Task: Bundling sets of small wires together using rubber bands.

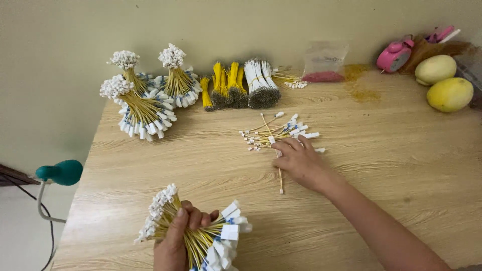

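A pale wood-grain table (381, 150) stands against a plain beige wall (201, 25). At lower left, the left hand (175, 241) grips a wire bundle (193, 231), long axis running upper-left to lower-right. At centre, the right hand (299, 161) rests with fingers spread on the loose wires (273, 133).

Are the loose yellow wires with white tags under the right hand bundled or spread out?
Spread out: the loose yellow wires fan apart flat on the wooden table, unbound, with the right hand resting on them.
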